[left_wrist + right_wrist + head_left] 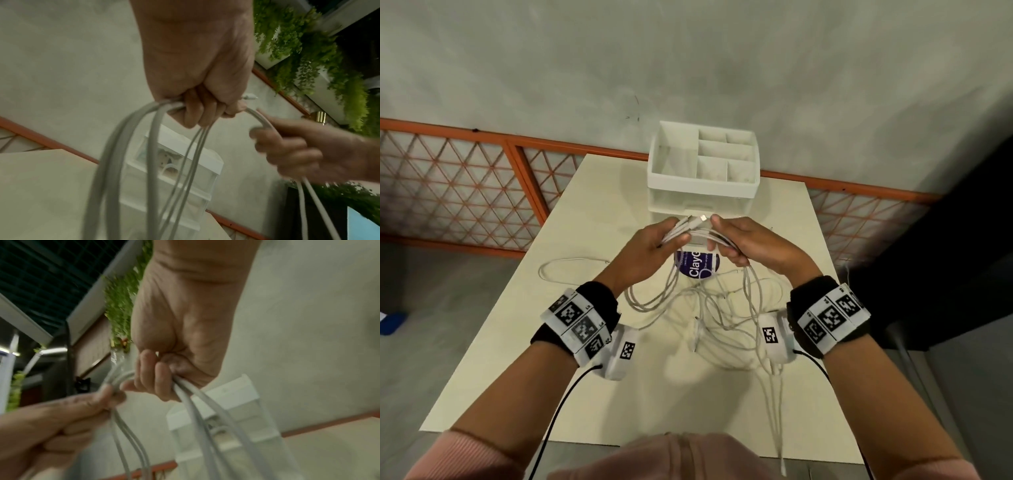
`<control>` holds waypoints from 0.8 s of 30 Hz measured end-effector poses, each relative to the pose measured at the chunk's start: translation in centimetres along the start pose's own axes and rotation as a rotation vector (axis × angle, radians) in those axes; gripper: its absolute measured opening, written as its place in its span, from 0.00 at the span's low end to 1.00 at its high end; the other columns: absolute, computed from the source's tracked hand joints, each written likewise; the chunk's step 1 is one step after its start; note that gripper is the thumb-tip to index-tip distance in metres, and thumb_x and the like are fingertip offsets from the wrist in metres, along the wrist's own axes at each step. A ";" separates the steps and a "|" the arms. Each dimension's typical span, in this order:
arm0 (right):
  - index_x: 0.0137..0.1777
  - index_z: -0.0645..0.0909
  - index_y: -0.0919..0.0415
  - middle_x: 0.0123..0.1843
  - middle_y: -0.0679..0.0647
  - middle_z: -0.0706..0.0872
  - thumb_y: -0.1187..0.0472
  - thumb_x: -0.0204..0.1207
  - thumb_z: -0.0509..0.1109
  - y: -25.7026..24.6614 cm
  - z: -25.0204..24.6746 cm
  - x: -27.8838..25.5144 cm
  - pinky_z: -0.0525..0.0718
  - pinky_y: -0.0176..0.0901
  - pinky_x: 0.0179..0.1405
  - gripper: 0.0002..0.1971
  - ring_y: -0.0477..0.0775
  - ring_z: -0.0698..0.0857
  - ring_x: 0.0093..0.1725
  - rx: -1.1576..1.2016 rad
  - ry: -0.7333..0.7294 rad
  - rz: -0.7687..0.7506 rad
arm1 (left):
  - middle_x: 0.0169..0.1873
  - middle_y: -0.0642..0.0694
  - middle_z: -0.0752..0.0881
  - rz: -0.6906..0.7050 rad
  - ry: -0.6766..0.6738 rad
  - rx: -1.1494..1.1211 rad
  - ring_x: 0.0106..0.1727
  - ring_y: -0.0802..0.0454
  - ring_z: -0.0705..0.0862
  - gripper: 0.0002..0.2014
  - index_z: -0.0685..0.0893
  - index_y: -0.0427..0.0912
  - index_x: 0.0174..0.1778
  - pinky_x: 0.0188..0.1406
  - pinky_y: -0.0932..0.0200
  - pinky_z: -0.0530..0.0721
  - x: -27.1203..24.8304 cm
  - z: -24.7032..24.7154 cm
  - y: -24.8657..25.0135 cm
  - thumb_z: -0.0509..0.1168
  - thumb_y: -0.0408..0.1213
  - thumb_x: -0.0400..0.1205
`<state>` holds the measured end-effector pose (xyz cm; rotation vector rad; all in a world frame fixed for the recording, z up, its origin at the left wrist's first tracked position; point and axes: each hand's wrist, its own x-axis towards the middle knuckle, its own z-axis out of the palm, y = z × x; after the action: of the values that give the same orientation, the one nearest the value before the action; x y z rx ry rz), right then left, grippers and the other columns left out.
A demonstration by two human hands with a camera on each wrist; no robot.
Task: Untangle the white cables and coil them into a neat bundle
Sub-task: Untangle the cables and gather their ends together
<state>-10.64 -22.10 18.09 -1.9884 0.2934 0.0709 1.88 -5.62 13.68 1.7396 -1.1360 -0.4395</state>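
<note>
Head view shows the white cables (698, 233) gathered into a short run of several strands stretched between the two hands, held above the table (493, 342) and just in front of the white organiser (703, 192); two plug ends (697, 218) poke out at the top of the run, and from it loops hang down into a loose tangle (719, 318) on the tabletop, with one strand (779, 411) trailing off the near edge and a separate loop (565, 270) lying off to the left. The left hand (650, 251) has its fingers curled round the strands, and its wrist view shows the fingers (197, 108) wrapped tight with long loops dropping from the fist. The right hand (748, 245) is likewise closed on the strands, its fingers (156, 374) curled over them in its wrist view, with thumb and forefinger pinching near the plugs. The step in hand looks like forming the coil while much of the length is still knotted below. To do it well, I would keep the left hand as the fixed anchor, let the right hand slide out and draw up one even loop at a time, and stop to shake or pick apart any crossing in the hanging part before it is pulled tight into the bundle. Plug ends are best kept together at one side so that they do not snag. A purple round label (697, 263) lies on the table beneath the hands.
</note>
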 end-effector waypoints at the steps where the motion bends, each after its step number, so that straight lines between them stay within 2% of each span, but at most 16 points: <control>1: 0.37 0.80 0.59 0.24 0.51 0.68 0.40 0.84 0.50 0.8 -0.2 -0.3 0.67 0.37 0.26 0.28 0.48 0.66 0.22 -0.015 0.023 0.027 | 0.26 0.55 0.74 0.014 0.068 0.040 0.27 0.64 0.70 0.09 0.79 0.39 0.48 0.32 0.63 0.68 -0.1 -0.3 -0.3 0.60 0.42 0.85; 3: 0.30 0.77 0.62 0.21 0.53 0.68 0.38 0.83 0.49 2.9 -0.4 -1.1 0.70 0.39 0.29 0.32 0.50 0.68 0.21 -0.071 0.067 0.109 | 0.25 0.53 0.70 0.038 0.234 0.043 0.24 0.63 0.67 0.10 0.74 0.45 0.39 0.27 0.64 0.66 -0.3 -1.2 -0.3 0.59 0.42 0.86; 5: 0.26 0.74 0.62 0.18 0.52 0.66 0.37 0.82 0.49 5.3 -0.7 -2.1 0.72 0.41 0.32 0.33 0.50 0.68 0.20 -0.122 0.103 0.196 | 0.24 0.53 0.68 0.041 0.376 0.023 0.23 0.62 0.66 0.13 0.69 0.53 0.35 0.23 0.68 0.64 -0.5 -2.5 -0.2 0.59 0.40 0.86; 7: 0.24 0.71 0.62 0.17 0.49 0.64 0.35 0.81 0.51 7.3 -0.9 -3.0 0.70 0.41 0.32 0.34 0.49 0.66 0.21 -0.143 0.141 0.254 | 0.23 0.53 0.68 0.037 0.435 0.047 0.23 0.61 0.65 0.16 0.66 0.54 0.33 0.24 0.68 0.64 -0.7 -3.6 -0.3 0.60 0.41 0.86; 10: 0.22 0.70 0.60 0.17 0.46 0.68 0.34 0.79 0.54 8.4 -1.2 -3.6 0.71 0.41 0.36 0.34 0.49 0.69 0.23 -0.207 0.264 0.293 | 0.20 0.58 0.69 0.004 0.408 0.049 0.23 0.59 0.64 0.17 0.66 0.54 0.31 0.23 0.69 0.63 -1.6 -3.7 -0.2 0.61 0.42 0.85; 12: 0.21 0.70 0.61 0.19 0.48 0.71 0.36 0.79 0.57 8.0 -1.7 -3.7 0.71 0.41 0.37 0.33 0.48 0.72 0.24 -0.254 0.356 0.280 | 0.21 0.57 0.66 -0.023 0.392 -0.070 0.26 0.59 0.62 0.17 0.68 0.52 0.30 0.26 0.66 0.63 -2.4 -3.4 -0.1 0.62 0.41 0.85; 14: 0.21 0.71 0.63 0.17 0.46 0.72 0.39 0.80 0.59 7.5 -2.3 -4.2 0.71 0.39 0.38 0.32 0.42 0.73 0.21 -0.276 0.391 0.261 | 0.23 0.56 0.65 -0.097 0.401 -0.189 0.27 0.57 0.62 0.15 0.74 0.48 0.29 0.28 0.61 0.61 -2.9 -3.4 -0.2 0.63 0.43 0.83; 15: 0.21 0.71 0.64 0.14 0.45 0.72 0.41 0.80 0.61 7.4 -2.5 -4.5 0.71 0.39 0.37 0.31 0.39 0.74 0.19 -0.287 0.379 0.265 | 0.24 0.54 0.65 -0.136 0.409 -0.173 0.27 0.56 0.62 0.16 0.77 0.43 0.30 0.29 0.60 0.61 -3.1 -3.5 -0.5 0.64 0.46 0.82; 17: 0.20 0.72 0.64 0.12 0.44 0.73 0.43 0.80 0.63 7.6 -2.8 -5.0 0.72 0.39 0.38 0.31 0.37 0.75 0.17 -0.333 0.320 0.292 | 0.22 0.51 0.66 -0.190 0.406 -0.004 0.26 0.56 0.63 0.23 0.77 0.32 0.31 0.28 0.59 0.62 -3.4 -3.5 -1.0 0.66 0.51 0.78; 19: 0.18 0.72 0.62 0.11 0.45 0.72 0.43 0.79 0.63 8.4 -2.6 -5.4 0.73 0.39 0.37 0.32 0.40 0.74 0.17 -0.386 0.248 0.374 | 0.22 0.47 0.69 -0.246 0.398 0.098 0.25 0.55 0.64 0.24 0.80 0.29 0.33 0.29 0.57 0.64 -3.8 -3.8 -1.5 0.69 0.50 0.77; 22: 0.15 0.69 0.59 0.10 0.46 0.70 0.42 0.79 0.63 10.8 -1.8 -6.3 0.72 0.39 0.34 0.32 0.48 0.73 0.20 -0.439 0.132 0.509 | 0.20 0.46 0.71 -0.361 0.320 0.191 0.23 0.52 0.67 0.18 0.84 0.32 0.34 0.27 0.57 0.65 -4.7 -4.7 -2.1 0.71 0.46 0.77; 24: 0.15 0.68 0.57 0.12 0.45 0.71 0.43 0.79 0.63 12.9 -0.7 -6.9 0.72 0.39 0.36 0.31 0.48 0.73 0.20 -0.444 0.048 0.561 | 0.20 0.46 0.73 -0.452 0.173 0.283 0.24 0.51 0.70 0.15 0.84 0.37 0.32 0.26 0.57 0.65 -5.2 -4.8 -2.3 0.73 0.46 0.75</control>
<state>-20.41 -26.66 8.16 -2.2861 0.9272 0.4809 3.81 1.52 12.82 2.2474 -0.7006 -0.4010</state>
